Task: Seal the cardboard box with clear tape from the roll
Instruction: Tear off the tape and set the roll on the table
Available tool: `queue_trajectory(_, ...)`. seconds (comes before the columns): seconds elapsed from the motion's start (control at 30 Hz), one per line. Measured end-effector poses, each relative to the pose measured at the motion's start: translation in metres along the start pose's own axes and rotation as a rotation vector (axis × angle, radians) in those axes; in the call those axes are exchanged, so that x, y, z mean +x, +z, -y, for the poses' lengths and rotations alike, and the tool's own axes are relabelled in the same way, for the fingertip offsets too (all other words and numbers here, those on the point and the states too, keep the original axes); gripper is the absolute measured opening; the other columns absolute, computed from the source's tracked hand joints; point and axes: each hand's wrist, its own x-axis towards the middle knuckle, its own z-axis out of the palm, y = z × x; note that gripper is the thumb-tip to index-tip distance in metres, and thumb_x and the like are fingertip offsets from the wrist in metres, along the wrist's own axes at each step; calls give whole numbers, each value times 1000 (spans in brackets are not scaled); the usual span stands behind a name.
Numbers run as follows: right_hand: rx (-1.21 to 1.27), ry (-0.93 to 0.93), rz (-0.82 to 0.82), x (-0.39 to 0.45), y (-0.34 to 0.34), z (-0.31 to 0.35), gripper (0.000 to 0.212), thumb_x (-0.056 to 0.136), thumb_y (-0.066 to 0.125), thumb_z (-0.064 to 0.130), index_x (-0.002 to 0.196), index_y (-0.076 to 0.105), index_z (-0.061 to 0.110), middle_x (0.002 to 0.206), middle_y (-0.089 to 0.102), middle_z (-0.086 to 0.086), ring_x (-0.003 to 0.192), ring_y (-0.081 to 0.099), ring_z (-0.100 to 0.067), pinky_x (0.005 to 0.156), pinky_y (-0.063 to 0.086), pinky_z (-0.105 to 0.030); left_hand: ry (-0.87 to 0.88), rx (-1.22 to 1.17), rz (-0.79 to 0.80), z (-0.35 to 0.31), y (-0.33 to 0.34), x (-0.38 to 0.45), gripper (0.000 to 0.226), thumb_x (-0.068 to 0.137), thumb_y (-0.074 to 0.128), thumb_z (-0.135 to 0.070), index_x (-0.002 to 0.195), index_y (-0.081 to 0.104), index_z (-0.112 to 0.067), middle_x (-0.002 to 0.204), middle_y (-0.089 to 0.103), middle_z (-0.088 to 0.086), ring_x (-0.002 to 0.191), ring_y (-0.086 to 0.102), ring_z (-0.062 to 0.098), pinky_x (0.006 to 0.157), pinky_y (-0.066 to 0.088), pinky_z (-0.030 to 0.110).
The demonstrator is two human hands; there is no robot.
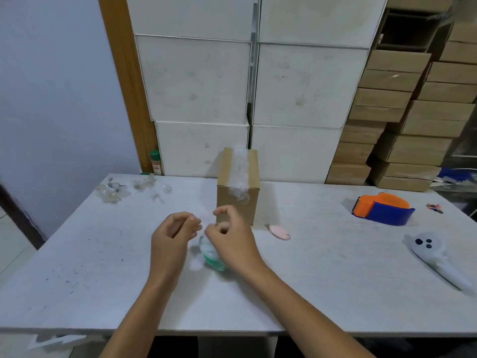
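The small cardboard box stands upright at mid-table, with wrinkled clear tape running over its top and down its near face. Just in front of it, my left hand pinches its fingertips on a faint strip of clear tape that reaches toward my right hand. The right hand is curled over the tape roll, which has a green core and looks blurred; most of the roll is hidden under that hand. Both hands are a little short of the box and do not touch it.
An orange and blue tape dispenser sits at the right, with a white handheld controller nearer me. A pink oval object lies right of the box. Crumpled tape scraps lie far left. Stacked white and brown boxes line the back.
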Motion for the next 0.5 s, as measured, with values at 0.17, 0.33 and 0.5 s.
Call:
queue_trajectory(0.17, -326, -243, 58, 4, 46, 4, 30, 96, 59, 27, 125, 50, 25, 70, 68, -5, 75, 64, -29, 72, 53, -45, 11, 198, 11, -1, -54, 4, 20, 94, 78, -9, 111, 74, -17, 98, 85, 3, 90, 79, 5, 84, 53, 25)
queue_trajectory(0.33, -576, -472, 96, 11, 84, 7, 30, 99, 57, 23, 127, 51, 15, 79, 72, -12, 76, 66, -39, 63, 52, -45, 118, 570, 41, 4, -94, 5, 15, 93, 81, -18, 102, 77, -30, 91, 84, -19, 88, 77, -2, 79, 58, 24)
queue_trajectory(0.5, -723, -590, 87, 12, 104, 4, 15, 100, 60, 21, 111, 59, 11, 73, 69, -9, 63, 65, -34, 50, 31, -33, 154, 787, -38, 10, -107, 4, 22, 90, 79, -16, 82, 80, -36, 88, 81, -19, 87, 75, 5, 76, 54, 36)
